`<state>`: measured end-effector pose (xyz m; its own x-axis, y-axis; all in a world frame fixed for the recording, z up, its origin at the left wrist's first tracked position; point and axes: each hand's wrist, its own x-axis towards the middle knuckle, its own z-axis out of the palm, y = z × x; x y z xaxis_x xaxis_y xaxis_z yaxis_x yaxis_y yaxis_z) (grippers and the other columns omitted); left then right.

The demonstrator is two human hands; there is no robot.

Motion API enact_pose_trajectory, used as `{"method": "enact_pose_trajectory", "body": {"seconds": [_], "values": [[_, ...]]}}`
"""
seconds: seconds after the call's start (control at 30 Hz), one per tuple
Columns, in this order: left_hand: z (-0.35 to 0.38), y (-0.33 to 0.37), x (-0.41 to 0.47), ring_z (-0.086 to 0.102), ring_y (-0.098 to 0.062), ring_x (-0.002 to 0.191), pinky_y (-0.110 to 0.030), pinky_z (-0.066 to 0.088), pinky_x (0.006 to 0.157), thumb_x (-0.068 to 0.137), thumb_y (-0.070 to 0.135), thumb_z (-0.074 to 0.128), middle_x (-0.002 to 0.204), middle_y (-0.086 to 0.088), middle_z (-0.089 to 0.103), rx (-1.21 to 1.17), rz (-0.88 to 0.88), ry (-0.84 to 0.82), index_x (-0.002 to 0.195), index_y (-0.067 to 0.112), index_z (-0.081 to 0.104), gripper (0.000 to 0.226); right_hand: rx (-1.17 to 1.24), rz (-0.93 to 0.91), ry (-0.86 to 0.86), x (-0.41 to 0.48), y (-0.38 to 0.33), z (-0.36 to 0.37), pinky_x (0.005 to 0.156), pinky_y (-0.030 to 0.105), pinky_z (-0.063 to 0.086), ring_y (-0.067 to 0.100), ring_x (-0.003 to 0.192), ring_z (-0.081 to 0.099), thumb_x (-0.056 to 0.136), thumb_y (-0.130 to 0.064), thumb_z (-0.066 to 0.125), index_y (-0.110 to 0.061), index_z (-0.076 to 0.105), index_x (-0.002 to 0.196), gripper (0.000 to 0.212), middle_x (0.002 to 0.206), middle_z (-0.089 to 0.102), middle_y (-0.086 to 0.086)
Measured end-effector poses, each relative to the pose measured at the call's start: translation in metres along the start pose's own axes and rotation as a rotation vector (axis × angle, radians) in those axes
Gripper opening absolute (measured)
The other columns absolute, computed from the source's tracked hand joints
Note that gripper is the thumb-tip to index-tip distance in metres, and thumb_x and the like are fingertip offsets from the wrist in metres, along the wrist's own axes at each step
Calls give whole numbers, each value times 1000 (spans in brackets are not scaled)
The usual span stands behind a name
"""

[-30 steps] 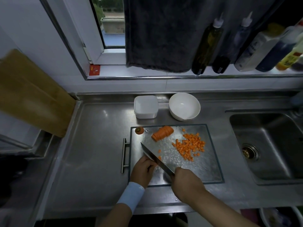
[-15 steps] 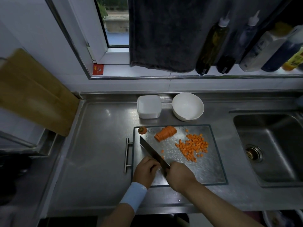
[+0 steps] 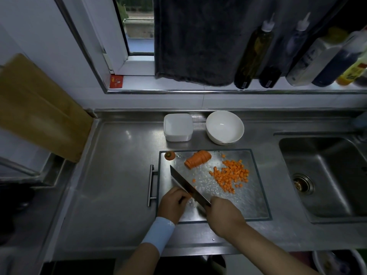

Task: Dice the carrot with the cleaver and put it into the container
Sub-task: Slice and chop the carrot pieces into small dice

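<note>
Lower centre, the right hand [image 3: 224,215] grips the cleaver [image 3: 188,187], blade angled up-left on the glass cutting board [image 3: 256,205]. The left hand [image 3: 172,203] curls beside the blade; whether it pins carrot I cannot tell. Diced carrot [image 3: 230,176] lies right, a sliced carrot chunk [image 3: 197,161] above, the white container [image 3: 177,127] beyond.

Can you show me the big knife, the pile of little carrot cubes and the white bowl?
cleaver [image 3: 186,184]: head view, middle of the blade.
carrot cubes [image 3: 230,175]: head view, middle of the pile.
white bowl [image 3: 224,126]: head view, its bare inside.
</note>
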<state>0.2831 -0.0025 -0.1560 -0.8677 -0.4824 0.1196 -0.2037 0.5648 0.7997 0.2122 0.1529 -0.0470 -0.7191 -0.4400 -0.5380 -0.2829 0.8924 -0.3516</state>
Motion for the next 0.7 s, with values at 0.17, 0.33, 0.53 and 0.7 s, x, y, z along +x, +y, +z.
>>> {"method": "enact_pose_trajectory", "body": {"seconds": [0.17, 0.33, 0.53, 0.7], "values": [[0, -5, 2, 61, -1, 76, -16, 50, 76, 71, -1, 78, 81, 11, 65, 3, -15, -12, 72, 16, 73, 19, -63, -21, -5, -12, -1, -3, 66, 28, 43, 23, 86, 65, 97, -30, 50, -20, 57, 94, 13, 97, 66, 3], [-1, -3, 4, 62, 0, 78, -13, 49, 78, 72, 0, 79, 84, 11, 67, -1, -24, -29, 71, 16, 73, 17, -115, -19, -7, -16, 0, -5, 65, 27, 41, 21, 91, 65, 97, -26, 50, -20, 55, 96, 8, 102, 66, 3], [-2, -3, 4, 60, 0, 79, -10, 46, 76, 72, 0, 78, 85, 10, 67, 14, -45, -50, 70, 17, 73, 18, -129, -8, -20, -13, -3, 0, 68, 24, 39, 21, 97, 65, 94, -16, 48, -15, 58, 105, 15, 107, 66, 4], [-4, 0, 5, 60, -1, 76, -16, 50, 74, 73, 1, 76, 84, 7, 67, 26, -35, -64, 71, 17, 72, 16, -98, -1, -39, -4, -3, 6, 69, 25, 41, 21, 96, 65, 95, -21, 49, -18, 55, 98, 7, 105, 66, 4]]}}
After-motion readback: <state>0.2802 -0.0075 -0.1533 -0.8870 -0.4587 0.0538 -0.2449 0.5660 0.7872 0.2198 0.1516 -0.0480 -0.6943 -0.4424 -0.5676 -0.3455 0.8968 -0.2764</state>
